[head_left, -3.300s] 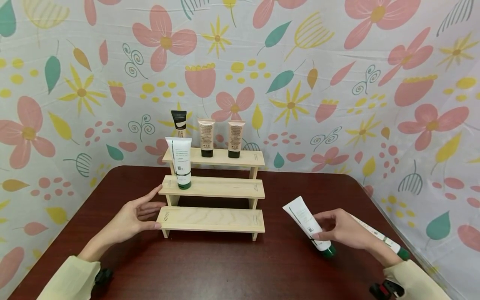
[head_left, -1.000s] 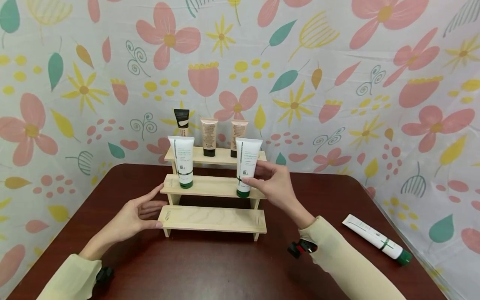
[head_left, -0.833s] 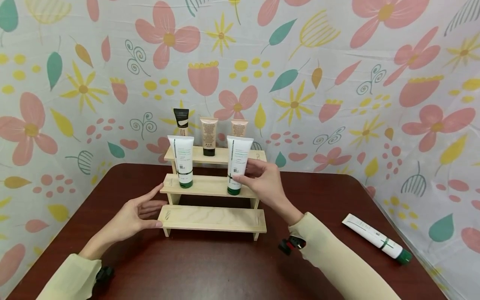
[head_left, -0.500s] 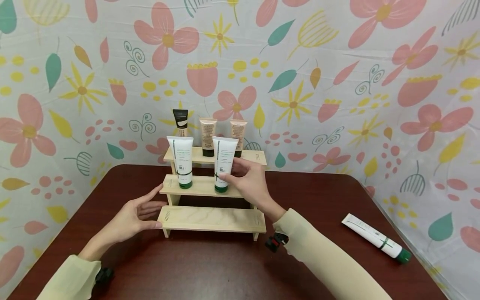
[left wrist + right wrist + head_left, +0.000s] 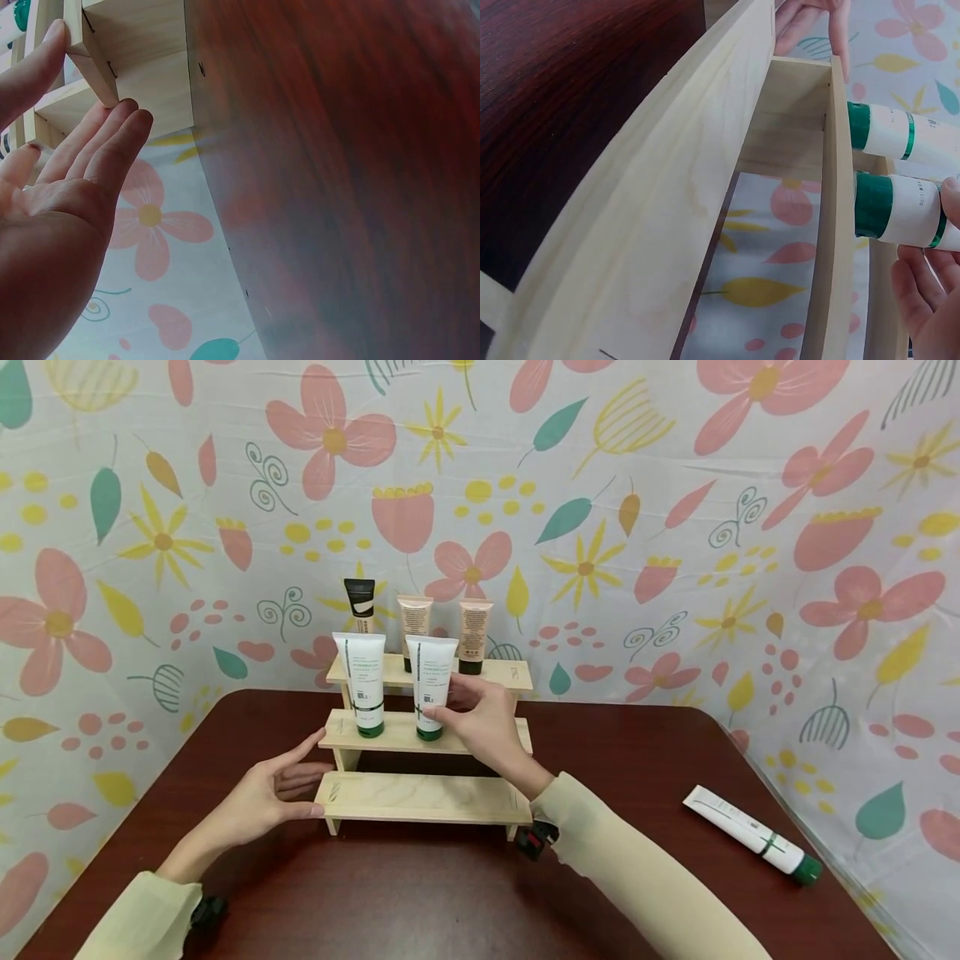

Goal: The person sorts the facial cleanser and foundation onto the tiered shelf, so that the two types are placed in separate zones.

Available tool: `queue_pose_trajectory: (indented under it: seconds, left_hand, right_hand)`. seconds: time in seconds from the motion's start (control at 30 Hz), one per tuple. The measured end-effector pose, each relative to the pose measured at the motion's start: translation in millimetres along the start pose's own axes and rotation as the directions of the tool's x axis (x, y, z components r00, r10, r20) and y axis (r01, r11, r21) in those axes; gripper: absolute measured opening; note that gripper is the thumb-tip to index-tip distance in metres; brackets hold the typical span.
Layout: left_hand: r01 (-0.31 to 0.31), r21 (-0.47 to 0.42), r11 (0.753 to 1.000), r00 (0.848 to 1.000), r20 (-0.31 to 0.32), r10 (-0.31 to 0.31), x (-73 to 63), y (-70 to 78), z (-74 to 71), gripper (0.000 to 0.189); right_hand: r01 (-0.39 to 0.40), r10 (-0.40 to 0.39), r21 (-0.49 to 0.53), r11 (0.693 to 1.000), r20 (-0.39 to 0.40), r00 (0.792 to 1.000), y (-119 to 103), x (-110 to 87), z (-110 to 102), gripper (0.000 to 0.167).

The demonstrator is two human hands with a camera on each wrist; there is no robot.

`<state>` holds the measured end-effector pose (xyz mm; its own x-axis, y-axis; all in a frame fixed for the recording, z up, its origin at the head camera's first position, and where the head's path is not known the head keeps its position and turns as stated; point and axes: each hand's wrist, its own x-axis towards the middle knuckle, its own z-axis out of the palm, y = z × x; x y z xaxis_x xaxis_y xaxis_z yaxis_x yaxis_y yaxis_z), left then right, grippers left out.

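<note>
My right hand [image 5: 487, 722] pinches a white tube with a green cap [image 5: 431, 687] between thumb and fingers. The tube stands upright, cap down, at the middle step of the wooden tiered stand [image 5: 420, 797]. Just left of it, on the same step, stands a matching white tube [image 5: 363, 681]. In the right wrist view the held tube's green cap [image 5: 874, 204] is right at the step's edge. My left hand [image 5: 262, 797] touches the stand's left end, thumb at the lowest step and fingers extended; the left wrist view shows straight fingers [image 5: 112, 150] against the wood.
On the top step stand a black-topped tube [image 5: 361, 602] and two beige tubes with black caps, one at the right [image 5: 473, 635]. Another white tube [image 5: 750, 833] lies on the dark red table [image 5: 637, 752] at the right. A floral cloth [image 5: 600, 527] hangs behind.
My right hand has carried the white tube from the table's right side to the middle step, then leftward along it toward the other white tube. My left hand stays at the stand.
</note>
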<state>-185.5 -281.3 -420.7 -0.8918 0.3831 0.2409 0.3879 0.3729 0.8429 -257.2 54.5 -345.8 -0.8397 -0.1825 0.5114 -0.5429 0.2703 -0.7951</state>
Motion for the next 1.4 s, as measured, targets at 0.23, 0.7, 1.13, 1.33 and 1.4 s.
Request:
queue_pose_trajectory:
  seconds: [0.23, 0.7, 1.13, 1.33, 1.4]
  left_hand:
    - [-0.008, 0.0, 1.0, 1.0, 0.003, 0.008, 2.3, -0.9, -0.2, 0.105]
    - [-0.011, -0.018, 1.0, 1.0, 0.0, 0.011, 1.2, -3.5, 0.6, 0.105]
    - [-0.015, -0.012, 1.0, 1.0, -0.006, 0.015, 1.1, -3.1, 1.5, 0.105]
    - [-0.019, -0.011, 1.0, 1.0, -0.008, 0.019, 1.2, -3.3, 1.1, 0.105]
    - [-0.019, -0.013, 1.0, 1.0, -0.007, 0.019, 1.3, -3.4, 1.1, 0.105]
  right_hand:
    - [0.003, -0.003, -0.002, 1.0, -0.007, 1.0, 3.9, 0.0, 4.1, 0.049]
    - [-0.002, 0.002, 0.021, 1.0, 0.015, 1.0, 4.0, 2.1, 6.5, 0.049]
    - [0.003, -0.004, 0.032, 0.999, 0.032, 0.999, 6.8, 1.6, 6.1, 0.049]
    - [0.012, -0.013, 0.035, 0.999, 0.044, 0.999, 7.3, 2.2, 4.7, 0.05]
    - [0.021, -0.023, 0.036, 0.999, 0.049, 0.999, 8.2, 2.1, 3.7, 0.05]
